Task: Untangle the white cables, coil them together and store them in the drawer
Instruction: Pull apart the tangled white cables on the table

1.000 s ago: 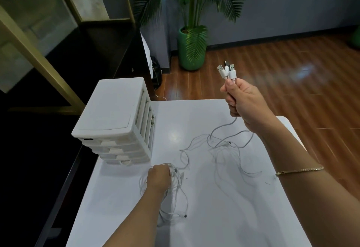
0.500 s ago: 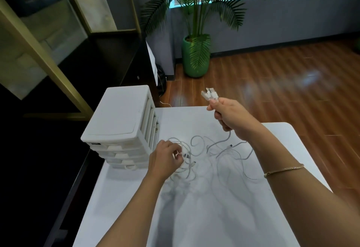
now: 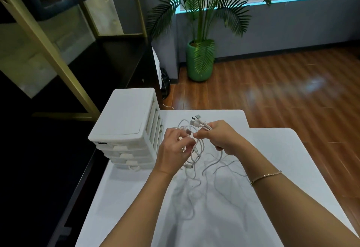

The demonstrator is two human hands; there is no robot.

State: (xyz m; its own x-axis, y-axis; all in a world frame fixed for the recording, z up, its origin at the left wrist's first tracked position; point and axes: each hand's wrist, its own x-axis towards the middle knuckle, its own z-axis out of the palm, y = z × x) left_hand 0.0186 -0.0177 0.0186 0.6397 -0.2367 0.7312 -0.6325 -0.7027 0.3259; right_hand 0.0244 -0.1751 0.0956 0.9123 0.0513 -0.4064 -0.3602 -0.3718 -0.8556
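White desk beside a small drawer unit: both hands, left hand and right hand, pinch the white cables between them, loose lengths trailing toward the viewer, drawers nearest the left.

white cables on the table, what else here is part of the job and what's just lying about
Part of the job:
white cables
drawer unit
left hand
right hand

Just there:
potted palm
dark shelving
bracelet
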